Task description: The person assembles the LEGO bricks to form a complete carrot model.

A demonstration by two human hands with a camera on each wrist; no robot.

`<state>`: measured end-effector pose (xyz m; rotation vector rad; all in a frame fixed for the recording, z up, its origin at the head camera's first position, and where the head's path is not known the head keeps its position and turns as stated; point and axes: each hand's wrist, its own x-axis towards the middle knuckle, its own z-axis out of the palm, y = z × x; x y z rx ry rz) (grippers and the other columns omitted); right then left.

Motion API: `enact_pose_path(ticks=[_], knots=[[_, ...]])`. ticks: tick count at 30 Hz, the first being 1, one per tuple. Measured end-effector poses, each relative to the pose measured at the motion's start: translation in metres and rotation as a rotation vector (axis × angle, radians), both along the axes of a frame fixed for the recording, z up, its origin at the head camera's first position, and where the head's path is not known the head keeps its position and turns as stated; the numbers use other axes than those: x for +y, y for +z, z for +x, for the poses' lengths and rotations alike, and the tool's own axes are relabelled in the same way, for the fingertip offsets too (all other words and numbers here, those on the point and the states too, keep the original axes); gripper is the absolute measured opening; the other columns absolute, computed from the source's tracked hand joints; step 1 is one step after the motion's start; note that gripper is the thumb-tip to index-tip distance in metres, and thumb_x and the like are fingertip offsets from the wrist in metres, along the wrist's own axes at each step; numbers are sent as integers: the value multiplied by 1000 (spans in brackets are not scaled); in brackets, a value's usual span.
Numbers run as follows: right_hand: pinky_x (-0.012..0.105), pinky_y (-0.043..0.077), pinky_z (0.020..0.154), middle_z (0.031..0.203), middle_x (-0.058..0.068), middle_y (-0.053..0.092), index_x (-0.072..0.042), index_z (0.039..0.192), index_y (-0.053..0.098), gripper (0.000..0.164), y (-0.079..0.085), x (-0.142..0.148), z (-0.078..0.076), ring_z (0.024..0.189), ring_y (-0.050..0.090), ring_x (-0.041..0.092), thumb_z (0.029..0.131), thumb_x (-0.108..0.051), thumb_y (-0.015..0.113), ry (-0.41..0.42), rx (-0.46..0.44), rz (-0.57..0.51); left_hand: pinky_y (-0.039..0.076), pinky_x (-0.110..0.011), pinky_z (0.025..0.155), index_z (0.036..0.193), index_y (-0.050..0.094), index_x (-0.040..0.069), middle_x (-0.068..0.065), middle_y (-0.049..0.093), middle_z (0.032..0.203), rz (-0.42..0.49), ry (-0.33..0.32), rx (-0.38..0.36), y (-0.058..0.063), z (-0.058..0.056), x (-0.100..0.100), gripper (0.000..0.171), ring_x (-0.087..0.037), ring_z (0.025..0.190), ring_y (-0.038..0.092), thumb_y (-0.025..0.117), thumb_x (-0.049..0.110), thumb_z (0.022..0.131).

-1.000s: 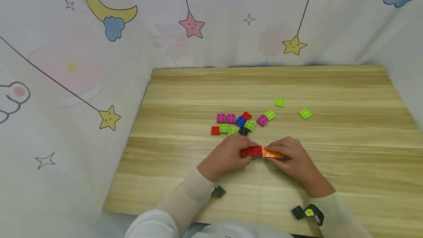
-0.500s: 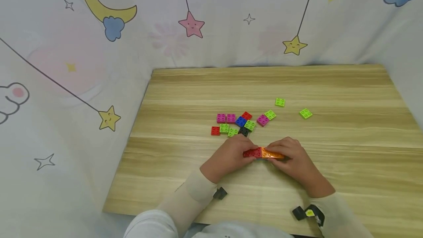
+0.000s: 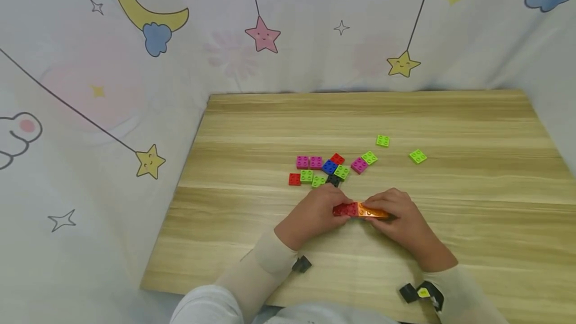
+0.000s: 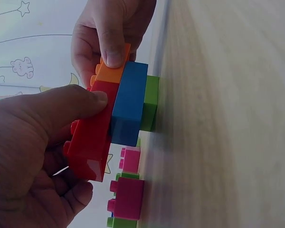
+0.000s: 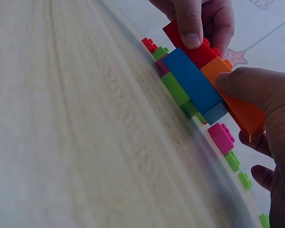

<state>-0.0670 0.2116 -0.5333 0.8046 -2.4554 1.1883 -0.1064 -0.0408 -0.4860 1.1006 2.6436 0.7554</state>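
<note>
My left hand pinches a long red brick between thumb and fingers. My right hand grips an orange brick in the same way. Red and orange meet end to end on top of a blue brick, and each overhangs it at its outer end. Beneath the blue one sits a green brick, low at the tabletop. In the head view the hands hide most of the blue and green bricks.
Beyond the hands lie several small bricks on the wooden table, among them a magenta brick, a dark blue brick and a black brick. Two lime bricks, one a lime brick at the right, lie farther off.
My left hand has shifted slightly right, and the red brick, tilted before, now lies level in line with the orange one. My right hand has hardly moved.
</note>
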Motion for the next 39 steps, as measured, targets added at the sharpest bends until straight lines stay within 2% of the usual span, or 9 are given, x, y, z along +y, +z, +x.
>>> enact_pose_path(ticks=[8,12,16,20,23,25,32,36,39], knots=[[29,39,91,105,-7,75,-18,102,81,37,-1,-1,-1,100,62,14,70,-3,93,6,-7,-18,44,-15,70,114,79,14,12,68,97,27,-2,-12,-3,-2,-1,29,-7,85,50,84,27,89],[21,40,97,110,-1,74,-11,110,80,35,1,2,-7,106,61,13,78,0,86,5,-56,-87,43,-14,69,113,78,15,14,67,96,33,-6,4,-4,-3,-1,27,-6,85,49,84,27,89],[18,40,100,115,7,74,-5,117,76,27,4,8,-28,112,59,15,90,0,75,-113,-101,-139,42,-16,72,113,78,14,13,68,98,30,-16,40,-4,-3,-2,27,-6,87,49,83,28,90],[37,42,101,113,10,74,-6,115,77,25,2,11,-62,111,60,26,91,-12,79,-216,-61,14,43,-17,77,111,77,16,12,68,100,38,-18,70,-6,-3,-4,25,-6,89,50,82,27,90],[53,42,96,116,11,73,-7,114,78,32,-2,11,-83,111,59,34,86,-20,86,-200,-14,164,43,-18,80,109,76,16,12,68,100,48,-17,81,-7,-2,-5,23,-6,91,50,82,26,89],[55,41,93,120,9,72,-11,116,78,37,-3,8,-93,113,58,34,84,-27,87,-182,-8,244,44,-18,82,109,75,16,12,68,100,49,-13,85,-8,-3,-6,23,-6,91,50,82,27,89],[53,37,83,118,0,74,-22,111,81,28,0,1,-104,112,56,28,86,-32,86,-157,11,403,43,-18,83,110,74,17,13,65,102,54,-21,94,-11,-5,-7,24,-4,92,48,81,28,90],[51,36,79,111,0,77,-21,106,83,22,2,-1,-102,106,60,28,85,-27,86,-123,57,385,42,-17,83,109,74,17,14,65,101,75,-19,102,-12,-6,-9,23,-4,90,48,81,27,90],[52,39,86,113,3,76,-17,110,81,26,6,2,-93,108,63,29,85,-22,86,-128,50,318,42,-17,82,109,74,17,14,64,99,84,-16,104,-14,-6,-11,23,-5,90,48,81,27,89]])
